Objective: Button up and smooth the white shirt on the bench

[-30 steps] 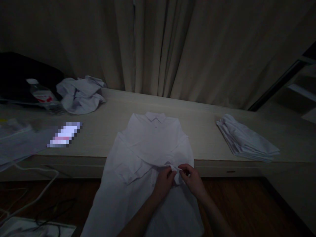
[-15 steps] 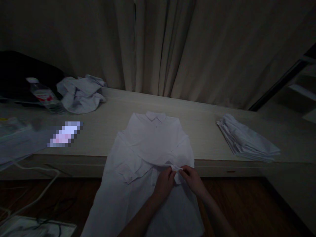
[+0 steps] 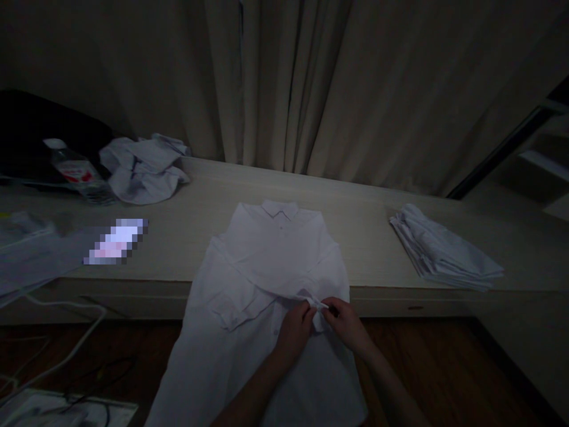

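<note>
A white collared shirt (image 3: 280,249) lies front up over the table's front edge, its lower part hanging toward me. Both sleeves are folded in across its front. My left hand (image 3: 296,326) pinches the cuff (image 3: 316,308) of the sleeve on the right side. Just beside it, my right hand (image 3: 342,317) grips the same cuff between thumb and fingers. The other sleeve's cuff (image 3: 229,317) rests flat on the shirt to the left. Whether a button sits between my fingertips is too small to tell.
On the pale table (image 3: 368,237), a stack of folded white cloth (image 3: 444,249) lies right. At left are a crumpled white garment (image 3: 146,169), a plastic bottle (image 3: 80,172) and a blurred-out bright phone-like object (image 3: 118,240). Curtains (image 3: 275,89) hang behind; white cables (image 3: 84,332) droop at lower left.
Both hands stay at the same cuff, with only a slight shift of the fingers. The shirt lies as before.
</note>
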`<state>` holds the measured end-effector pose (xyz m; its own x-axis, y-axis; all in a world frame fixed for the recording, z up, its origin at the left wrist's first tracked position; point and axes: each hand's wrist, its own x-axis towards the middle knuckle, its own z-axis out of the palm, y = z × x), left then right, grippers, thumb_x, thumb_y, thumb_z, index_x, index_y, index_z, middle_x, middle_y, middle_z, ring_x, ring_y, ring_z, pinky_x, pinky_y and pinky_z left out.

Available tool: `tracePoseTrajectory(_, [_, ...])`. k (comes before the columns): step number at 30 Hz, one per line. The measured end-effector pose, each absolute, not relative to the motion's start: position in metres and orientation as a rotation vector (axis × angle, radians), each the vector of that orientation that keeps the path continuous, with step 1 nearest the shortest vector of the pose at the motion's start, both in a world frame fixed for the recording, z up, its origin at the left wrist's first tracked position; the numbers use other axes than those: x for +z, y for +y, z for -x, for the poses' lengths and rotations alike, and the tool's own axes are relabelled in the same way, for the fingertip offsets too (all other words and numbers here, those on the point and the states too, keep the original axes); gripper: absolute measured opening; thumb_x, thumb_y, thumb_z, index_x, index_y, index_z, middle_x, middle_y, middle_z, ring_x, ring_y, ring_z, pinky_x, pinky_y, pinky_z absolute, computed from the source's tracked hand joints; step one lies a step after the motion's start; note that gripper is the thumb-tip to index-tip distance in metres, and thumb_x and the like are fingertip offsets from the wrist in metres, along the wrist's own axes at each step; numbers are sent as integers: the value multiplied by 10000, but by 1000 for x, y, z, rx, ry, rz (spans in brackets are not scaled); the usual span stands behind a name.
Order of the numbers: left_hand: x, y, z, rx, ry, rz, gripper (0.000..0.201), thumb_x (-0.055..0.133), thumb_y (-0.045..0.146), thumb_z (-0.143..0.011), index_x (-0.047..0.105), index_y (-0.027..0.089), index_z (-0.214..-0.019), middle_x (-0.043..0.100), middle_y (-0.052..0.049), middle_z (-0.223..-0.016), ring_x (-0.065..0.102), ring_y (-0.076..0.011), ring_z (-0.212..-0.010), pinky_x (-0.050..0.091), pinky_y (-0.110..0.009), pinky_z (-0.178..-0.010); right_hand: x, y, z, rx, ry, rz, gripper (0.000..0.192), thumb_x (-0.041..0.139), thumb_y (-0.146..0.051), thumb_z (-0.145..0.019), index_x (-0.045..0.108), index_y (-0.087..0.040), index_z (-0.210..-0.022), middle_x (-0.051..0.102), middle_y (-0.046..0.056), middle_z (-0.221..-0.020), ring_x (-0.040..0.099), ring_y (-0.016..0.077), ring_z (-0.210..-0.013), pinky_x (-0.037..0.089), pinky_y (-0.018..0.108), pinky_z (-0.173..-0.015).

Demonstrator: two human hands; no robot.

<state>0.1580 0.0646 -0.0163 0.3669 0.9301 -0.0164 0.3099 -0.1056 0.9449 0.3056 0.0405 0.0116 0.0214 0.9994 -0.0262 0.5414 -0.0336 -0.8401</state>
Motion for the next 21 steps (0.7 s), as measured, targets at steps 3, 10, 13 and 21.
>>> tracePoseTrajectory(3, [-17, 65, -158, 769, 1140, -1642, 277, 360, 365, -851, 527, 200, -704, 563, 10, -631, 529, -153, -662, 351, -259, -617, 15, 39, -302, 796, -1658, 1695, 199, 476, -225, -780, 646, -180, -874, 649, 37, -792, 566, 161, -714, 432, 279, -674])
tracePoseTrajectory(10, [-18, 64, -158, 769, 1186, -1663, 245, 366, 325, -840, 516, 199, -693, 565, 6, -654, 514, -145, -649, 333, -264, -622, 14, 35, -296, 545, -1854, 1782, 202, 460, -155, -780, 626, -174, -894, 631, 65, -848, 557, 183, -823, 421, 307, -774])
tracePoseTrajectory(13, [-17, 65, -157, 777, 1190, -1665, 239, 389, 343, -837, 511, 204, -684, 552, 21, -637, 503, -135, -631, 319, -258, -610, 14, 34, -295, 549, -1852, 1785, 174, 470, -174, -790, 616, -171, -884, 622, 56, -823, 553, 178, -791, 423, 300, -745])
tracePoseTrajectory(21, [-19, 65, -155, 770, 1220, -1635, 282, 445, 428, -813, 500, 203, -653, 500, 46, -574, 470, -123, -584, 292, -252, -575, 15, 33, -301, 677, -1801, 1742, 202, 522, -369, -834, 615, -189, -842, 616, 21, -765, 545, 153, -706, 420, 270, -672])
